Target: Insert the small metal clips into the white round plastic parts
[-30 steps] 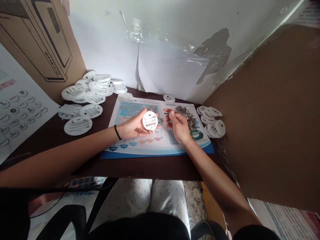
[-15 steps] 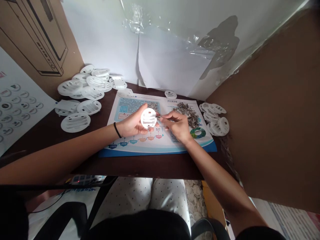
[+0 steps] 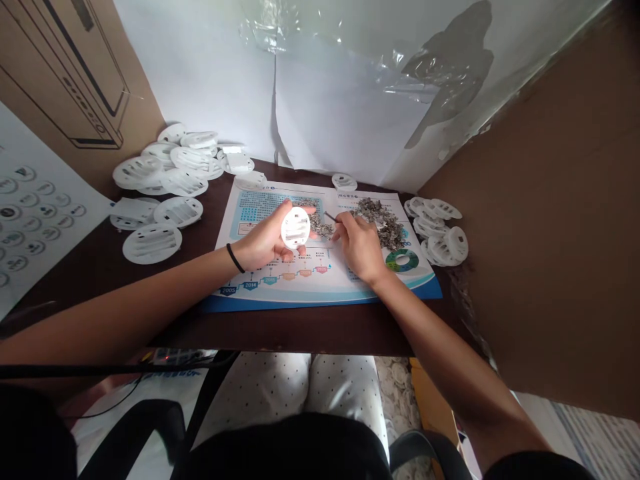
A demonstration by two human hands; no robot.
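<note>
My left hand point(image 3: 273, 241) is closed around the edge of a white round plastic battery housing point(image 3: 295, 229), its slotted inner side turned up and brightly lit. The fingers curl beneath it. Just to the right, my right hand point(image 3: 359, 245) pinches a thin dark metal tool point(image 3: 330, 217), whose tip points left, apart from the housing. Beyond the two hands lies a small scatter of metal pieces point(image 3: 320, 227). A larger heap of small metal pieces point(image 3: 385, 223) sits behind and right of my right hand, on a printed sheet point(image 3: 270, 293).
Several white housings point(image 3: 177, 211) are piled at the left back of the dark table point(image 3: 300, 333). More housings point(image 3: 440, 230) are stacked on the right, and a single housing point(image 3: 345, 182) lies at the back. Cardboard walls point(image 3: 540, 200) enclose the sides.
My right hand has drawn back to the right with the tool, away from the housing. My left hand still holds the housing in nearly the same spot. The view has shifted slightly.
</note>
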